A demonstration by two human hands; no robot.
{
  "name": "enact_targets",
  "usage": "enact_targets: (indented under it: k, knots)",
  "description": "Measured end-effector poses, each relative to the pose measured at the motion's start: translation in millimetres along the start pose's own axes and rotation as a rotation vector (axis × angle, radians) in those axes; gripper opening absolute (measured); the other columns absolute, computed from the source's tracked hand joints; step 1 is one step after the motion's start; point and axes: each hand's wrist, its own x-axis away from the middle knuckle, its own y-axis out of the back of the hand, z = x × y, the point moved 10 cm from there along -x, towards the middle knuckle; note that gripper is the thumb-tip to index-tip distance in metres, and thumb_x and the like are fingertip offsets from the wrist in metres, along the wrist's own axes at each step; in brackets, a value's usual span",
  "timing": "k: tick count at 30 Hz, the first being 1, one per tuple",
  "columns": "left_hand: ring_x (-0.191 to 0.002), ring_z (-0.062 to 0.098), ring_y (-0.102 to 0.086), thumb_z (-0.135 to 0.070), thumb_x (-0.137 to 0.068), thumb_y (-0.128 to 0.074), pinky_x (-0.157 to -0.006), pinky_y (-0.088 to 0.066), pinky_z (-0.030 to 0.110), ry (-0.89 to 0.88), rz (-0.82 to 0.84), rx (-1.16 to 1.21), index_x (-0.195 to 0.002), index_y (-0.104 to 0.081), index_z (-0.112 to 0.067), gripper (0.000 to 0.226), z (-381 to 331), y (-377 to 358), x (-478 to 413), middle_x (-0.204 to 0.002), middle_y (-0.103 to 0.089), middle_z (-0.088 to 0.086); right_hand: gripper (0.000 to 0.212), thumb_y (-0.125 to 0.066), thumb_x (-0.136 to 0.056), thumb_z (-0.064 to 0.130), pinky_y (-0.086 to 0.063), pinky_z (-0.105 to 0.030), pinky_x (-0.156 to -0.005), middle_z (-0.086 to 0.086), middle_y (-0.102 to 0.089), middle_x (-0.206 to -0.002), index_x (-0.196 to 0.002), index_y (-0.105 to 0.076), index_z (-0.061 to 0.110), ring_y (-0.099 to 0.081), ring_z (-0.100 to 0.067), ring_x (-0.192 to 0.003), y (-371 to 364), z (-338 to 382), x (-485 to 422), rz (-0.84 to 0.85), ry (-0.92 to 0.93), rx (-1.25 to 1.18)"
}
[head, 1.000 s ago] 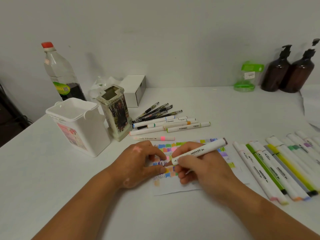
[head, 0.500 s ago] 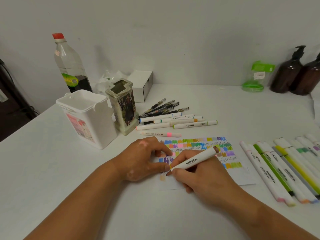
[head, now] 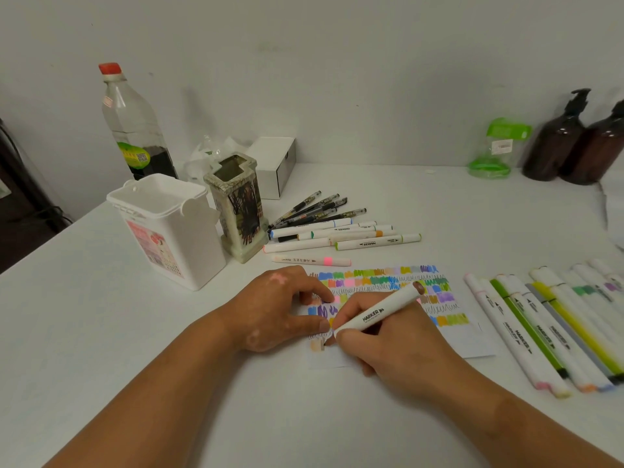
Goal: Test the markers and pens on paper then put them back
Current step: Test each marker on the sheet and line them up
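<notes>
1. The right hand (head: 388, 346) grips a white marker (head: 378, 314) pencil-fashion, with its tip down on the paper (head: 472, 342). The left hand (head: 273, 309) grips nothing, and its thumb and forefinger press the sheet flat just beside that tip.
2. The sheet lies under both hands. Rows of colour patches and black squiggles fill the part beyond the fingers, and a beige patch (head: 317, 346) sits right by the marker tip.
3. Testing looks well advanced, judging by how many colours are already on the sheet.
4. Putting back appears not to have started. A row of markers (head: 526, 332) lies to the right of the right hand. A second cluster of markers (head: 378, 244) and a fan of dark pens (head: 314, 211) lie beyond the hands. A pink-banded highlighter (head: 310, 260) lies just past the left hand.
5. No pen shows inside the white tub (head: 169, 228) or the ceramic holder (head: 239, 207), both beyond the left hand. Which lying items have been tested cannot be told.
6. The held barrel reads "MARKER" in black, as do several of the others. The tub's pink label and the highlighter's print are too small to read.
</notes>
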Motion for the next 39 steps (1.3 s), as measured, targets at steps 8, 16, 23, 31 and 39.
enact_targets:
  k: [8, 16, 23, 31, 39]
  knots:
    - [-0.092, 0.001, -0.051, -0.058, -0.080, -0.071, -0.075, -0.045, 0.015, 0.006, 0.003, 0.000, -0.115, -0.063, -0.047, 0.037, -0.2, 0.5, 0.3, -0.103, -0.057, -0.018, 0.015, -0.073, -0.085, 0.018, -0.048, -0.016, -0.048, 0.008, -0.064, -0.054, -0.075, -0.070, 0.029, -0.062, -0.007, -0.046, 0.1, -1.5, -1.1, 0.013, -0.019, -0.005]
    - [-0.091, -0.002, -0.050, -0.059, -0.080, -0.071, -0.071, -0.040, 0.010, 0.012, 0.005, -0.012, -0.116, -0.063, -0.046, 0.039, 0.7, 0.0, 0.5, -0.101, -0.056, -0.019, 0.013, -0.074, -0.084, 0.020, -0.048, -0.015, -0.049, 0.010, -0.065, -0.056, -0.076, -0.070, 0.029, -0.063, -0.005, -0.049, 2.0, -4.5, -2.8, -0.017, -0.005, 0.011]
    - [-0.095, -0.001, -0.055, -0.047, -0.092, -0.063, -0.070, -0.046, 0.012, 0.066, -0.043, 0.155, -0.118, -0.054, -0.047, 0.028, 5.2, 6.6, 1.7, -0.099, -0.056, -0.021, 0.009, -0.070, -0.081, 0.010, -0.048, -0.026, -0.045, -0.009, -0.064, -0.061, -0.076, -0.071, 0.018, -0.057, -0.016, -0.050, 31.6, -5.6, -8.0, -0.151, 0.024, -0.442]
    - [-0.106, 0.007, -0.064, -0.019, -0.104, -0.045, -0.080, -0.057, 0.023, 0.065, -0.198, 0.559, -0.117, -0.051, -0.036, 0.022, 2.8, 19.6, 4.3, -0.113, -0.067, -0.024, 0.022, -0.070, -0.088, 0.003, -0.049, -0.023, -0.046, -0.009, -0.065, -0.063, -0.072, -0.071, 0.019, -0.059, -0.015, -0.054, 66.6, -18.5, -10.1, -0.303, 0.036, -0.598]
    - [-0.087, 0.031, -0.074, -0.020, -0.087, -0.064, -0.075, -0.061, 0.034, 0.031, -0.122, 0.935, -0.109, -0.060, -0.013, 0.023, -7.1, 10.8, 2.5, -0.106, -0.076, 0.009, 0.005, -0.067, -0.077, 0.019, -0.051, -0.027, -0.048, -0.013, -0.068, -0.068, -0.073, -0.071, 0.021, -0.063, -0.021, -0.058, 59.2, -13.9, -12.5, -0.225, 0.076, -0.747]
